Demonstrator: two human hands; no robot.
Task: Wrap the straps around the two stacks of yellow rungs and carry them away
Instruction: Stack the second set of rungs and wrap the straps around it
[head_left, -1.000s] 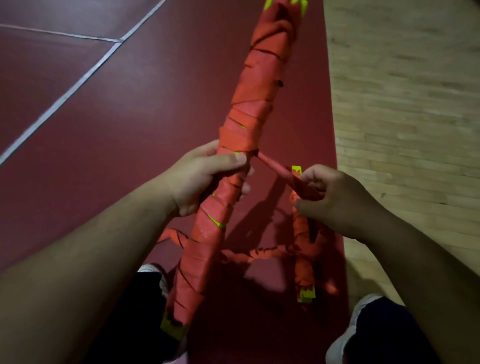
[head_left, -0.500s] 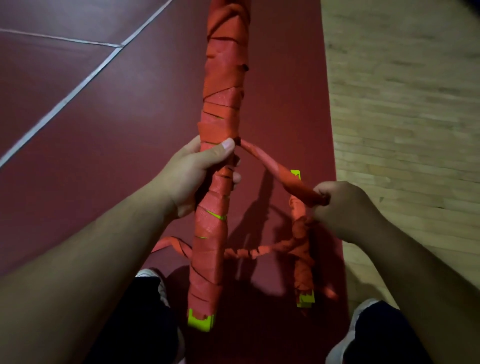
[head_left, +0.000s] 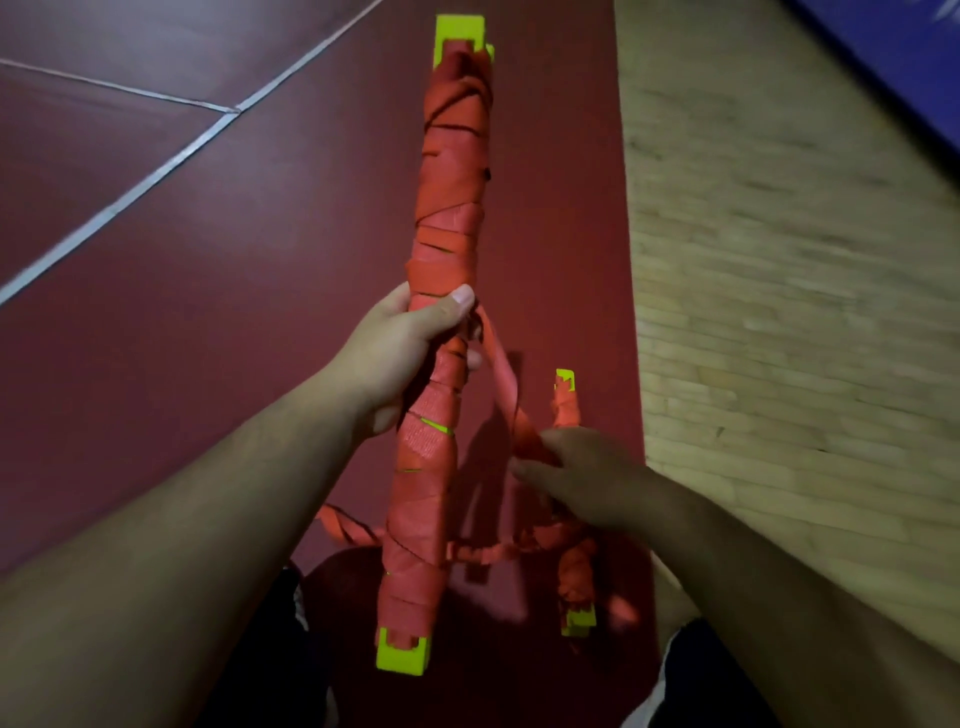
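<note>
a: yellow rungs, first stack (head_left: 452, 208): strap-wound, raised on end over the floor (head_left: 208, 260); left grip (head_left: 400, 348) clamped round its middle.
b: second stack (head_left: 566, 405)?
a: on the floor, just right. right grip (head_left: 582, 478) pinches the loose strap (head_left: 501, 384).
b: handling?
a: judged: keep the strap taut and flat, overlap turns. containers: none in view.

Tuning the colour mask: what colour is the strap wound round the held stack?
Orange-red strap, clearest in the head view.
</note>
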